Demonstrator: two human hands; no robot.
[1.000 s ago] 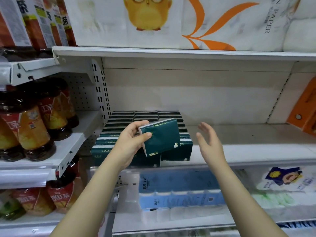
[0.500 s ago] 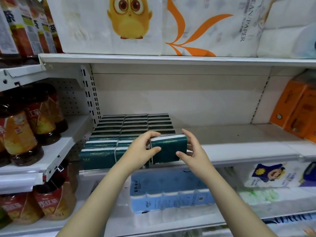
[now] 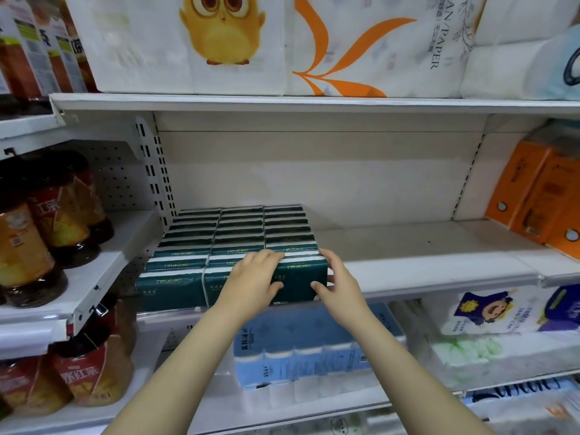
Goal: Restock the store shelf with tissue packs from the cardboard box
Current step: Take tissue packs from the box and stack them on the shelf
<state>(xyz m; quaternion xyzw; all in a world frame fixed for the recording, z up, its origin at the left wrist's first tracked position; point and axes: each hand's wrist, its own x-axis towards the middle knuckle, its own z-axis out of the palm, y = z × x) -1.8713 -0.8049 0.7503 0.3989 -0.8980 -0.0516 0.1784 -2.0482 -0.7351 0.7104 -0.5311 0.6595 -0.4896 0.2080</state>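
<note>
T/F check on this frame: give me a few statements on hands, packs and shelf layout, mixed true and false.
1. The left hand and right hand both grip one green tissue pack at the shelf front. True.
2. The stocked packs stand in three columns at the shelf's left end. True.
3. The orange boxes stand left of the stocked packs. False: they stand at the right end; tea bottles are on the left.
4. The stocked packs touch the orange boxes. False: bare shelf lies between them.
5. The blue roll pack lies one level above the hands. False: it lies one level below.
</note>
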